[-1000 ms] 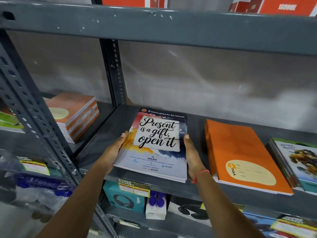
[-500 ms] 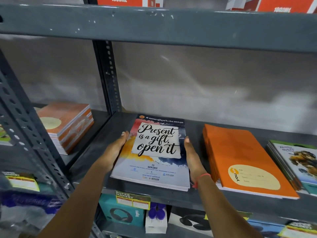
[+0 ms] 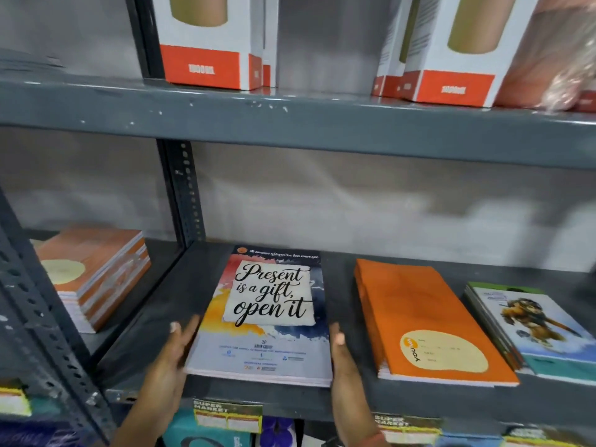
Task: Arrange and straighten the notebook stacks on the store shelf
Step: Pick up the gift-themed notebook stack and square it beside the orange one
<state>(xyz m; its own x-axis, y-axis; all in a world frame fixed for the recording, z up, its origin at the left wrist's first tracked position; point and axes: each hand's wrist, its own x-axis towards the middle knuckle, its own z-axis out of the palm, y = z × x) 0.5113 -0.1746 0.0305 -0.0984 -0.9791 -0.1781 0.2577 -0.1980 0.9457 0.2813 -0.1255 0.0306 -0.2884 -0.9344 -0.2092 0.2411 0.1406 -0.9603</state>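
Observation:
A stack of notebooks with the cover "Present is a gift, open it" point(image 3: 267, 314) lies flat on the grey metal shelf point(image 3: 151, 330). My left hand point(image 3: 172, 359) rests flat against the stack's left edge near its front corner, fingers apart. My right hand point(image 3: 343, 366) presses flat on the stack's right edge. Neither hand wraps around the stack. To the right lies an orange notebook stack point(image 3: 422, 321), and beyond it a stack with a cartoon lion cover point(image 3: 535, 327).
In the left bay sits a thick orange-and-white notebook stack point(image 3: 96, 275). White and red boxes point(image 3: 209, 43) stand on the shelf above. A perforated upright point(image 3: 185, 191) divides the bays. Price labels point(image 3: 227, 417) hang on the front lip, with packaged goods below.
The view has tilted up, showing the upper shelf's boxes. Both hands have slid back along the stack's sides toward its front corners. The stack lies in about the same place.

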